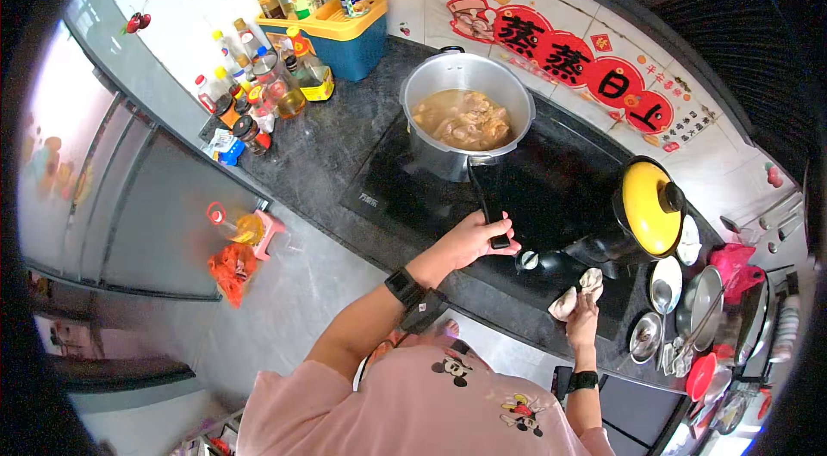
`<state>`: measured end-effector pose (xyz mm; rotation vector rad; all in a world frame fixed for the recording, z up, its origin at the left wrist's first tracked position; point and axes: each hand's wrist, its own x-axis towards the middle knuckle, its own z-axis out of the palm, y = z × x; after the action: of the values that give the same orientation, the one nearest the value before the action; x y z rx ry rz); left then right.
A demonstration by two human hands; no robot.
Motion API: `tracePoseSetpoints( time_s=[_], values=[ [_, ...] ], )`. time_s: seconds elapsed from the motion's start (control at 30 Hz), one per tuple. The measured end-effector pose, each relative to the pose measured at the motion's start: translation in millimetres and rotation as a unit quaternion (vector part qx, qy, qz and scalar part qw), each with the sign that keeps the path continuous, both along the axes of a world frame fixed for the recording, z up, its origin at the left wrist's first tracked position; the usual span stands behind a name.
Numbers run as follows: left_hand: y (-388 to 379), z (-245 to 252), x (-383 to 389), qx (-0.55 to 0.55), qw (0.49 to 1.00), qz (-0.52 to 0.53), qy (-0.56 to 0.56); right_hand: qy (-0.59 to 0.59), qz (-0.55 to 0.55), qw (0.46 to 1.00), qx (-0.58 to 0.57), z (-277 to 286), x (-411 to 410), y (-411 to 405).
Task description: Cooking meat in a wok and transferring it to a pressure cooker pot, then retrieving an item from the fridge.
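Note:
My left hand (pixel 475 239) is wrapped around the black handle (pixel 486 197) of a metal pressure cooker pot (pixel 439 159). The pot has no lid on and stands on the left part of the black glass cooktop (pixel 530 197). Brownish liquid and chunks of meat (pixel 475 123) fill much of it. My right hand (pixel 583 317) grips a bunched whitish cloth (pixel 575 298) at the front right of the cooktop. A metal control knob (pixel 529 260) sits between my two hands.
A black pot with a yellow lid (pixel 649 207) occupies the cooktop's right side. Bowls and a metal basin (pixel 701 307) crowd the counter beyond it. Several sauce bottles and jars (pixel 278 88) stand at the left, beside a blue-and-yellow rack (pixel 349 46). An oil bottle (pixel 245 228) is below the counter.

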<state>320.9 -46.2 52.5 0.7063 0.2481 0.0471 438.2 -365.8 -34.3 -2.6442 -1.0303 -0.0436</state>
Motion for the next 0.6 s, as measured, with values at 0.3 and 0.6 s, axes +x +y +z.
tracePoseSetpoints(
  time_s=[0.3, 0.6],
  values=[
    [10.1, 3.8, -7.5, 0.023, 1.000, -0.001, 0.022, -0.043, 0.013, 0.999, 0.026, -12.8, 8.9, -2.6],
    [1.8, -13.4, 12.6, 0.003, 0.999, 0.004, -0.035, 0.056, 0.016, 0.998, -0.037, -9.5, 8.1, -11.9]
  ],
)
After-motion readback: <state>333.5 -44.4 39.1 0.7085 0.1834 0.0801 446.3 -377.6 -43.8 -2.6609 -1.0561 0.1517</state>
